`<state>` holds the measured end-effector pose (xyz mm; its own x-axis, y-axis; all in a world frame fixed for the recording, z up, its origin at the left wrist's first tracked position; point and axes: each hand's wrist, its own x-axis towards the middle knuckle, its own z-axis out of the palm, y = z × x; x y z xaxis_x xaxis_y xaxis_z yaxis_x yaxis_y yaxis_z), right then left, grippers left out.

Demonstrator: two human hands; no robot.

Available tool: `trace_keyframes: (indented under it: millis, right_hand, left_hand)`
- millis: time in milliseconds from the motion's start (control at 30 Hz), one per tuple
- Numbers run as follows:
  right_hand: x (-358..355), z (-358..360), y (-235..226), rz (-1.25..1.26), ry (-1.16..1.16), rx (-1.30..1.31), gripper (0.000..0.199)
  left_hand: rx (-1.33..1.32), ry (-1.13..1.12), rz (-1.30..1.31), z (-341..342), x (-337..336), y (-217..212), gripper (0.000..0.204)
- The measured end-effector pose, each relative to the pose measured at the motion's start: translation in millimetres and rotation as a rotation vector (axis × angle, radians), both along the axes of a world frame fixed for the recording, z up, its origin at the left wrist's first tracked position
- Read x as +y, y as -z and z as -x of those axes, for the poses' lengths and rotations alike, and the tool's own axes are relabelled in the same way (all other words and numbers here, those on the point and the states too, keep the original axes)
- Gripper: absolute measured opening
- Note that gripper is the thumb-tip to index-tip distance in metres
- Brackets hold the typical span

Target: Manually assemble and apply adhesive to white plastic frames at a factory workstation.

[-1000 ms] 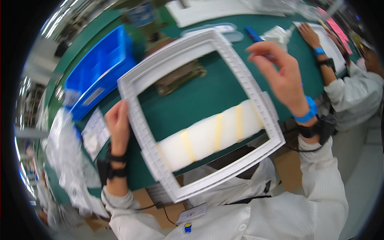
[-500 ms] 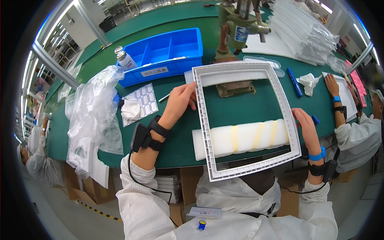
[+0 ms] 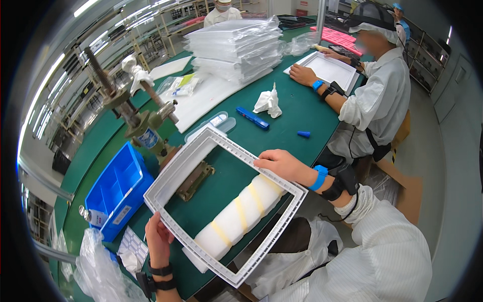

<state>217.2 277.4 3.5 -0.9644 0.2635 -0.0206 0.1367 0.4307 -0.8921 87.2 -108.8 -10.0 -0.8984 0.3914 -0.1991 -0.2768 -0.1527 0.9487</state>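
Note:
A white rectangular plastic frame (image 3: 262, 243) with slotted edges is held tilted above the green table. My left hand (image 3: 158, 234) grips its left side, fingers curled at the edge. My right hand (image 3: 279, 163) holds the opposite side, fingertips over the rim and thumb hidden. Through the opening shows a white foam roll (image 3: 239, 216) banded with yellow tape, lying at the table's near edge. Farther off, also through the opening, a dull metal block (image 3: 196, 180) sits at the foot of a green bench press (image 3: 146, 128).
A blue divided bin (image 3: 118, 189) stands left, with a white bottle (image 3: 93, 216) beside it and plastic film (image 3: 103, 267) nearer. Rightward lie a blue pen-like tool (image 3: 252, 118), crumpled tissue (image 3: 268, 103) and a blue cap (image 3: 303, 134). Wrapped stacks (image 3: 234, 50) stand behind; a co-worker (image 3: 380, 95) handles another frame (image 3: 329, 69).
The view has swung to the right, bringing the co-worker and wrapped stacks further in. Both hands keep hold of the frame; my right hand's fingers now lie over its rim.

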Motion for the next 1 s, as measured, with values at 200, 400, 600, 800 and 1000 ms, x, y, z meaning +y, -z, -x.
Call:
trace_keyframes:
  millis: [200, 400, 600, 800, 1000]
  right_hand:
    - [9.1, -10.1, -13.4, 0.105, 0.014, -0.082, 0.035]
    - [13.4, -5.5, -13.6, 0.138, 0.032, -0.026, 0.040]
    - [12.8, 2.9, -5.4, 0.152, 0.019, 0.002, 0.041]
    - [14.3, 7.4, 4.0, 0.161, -0.033, -0.039, 0.042]
    - [26.0, 3.6, 11.0, 0.114, -0.043, 0.115, 0.034]
  left_hand:
    - [-0.064, 0.025, -0.054, -12.5, 6.9, -7.9, 0.027]
    - [-0.095, -0.019, -0.023, -14.4, 13.4, -7.3, 0.028]
    - [-0.102, -0.040, -0.033, -13.1, 13.8, -6.2, 0.027]
    - [-0.089, -0.082, -0.010, -13.0, 13.4, -4.1, 0.027]
    - [-0.040, -0.077, 0.028, -10.0, 10.1, -1.5, 0.031]
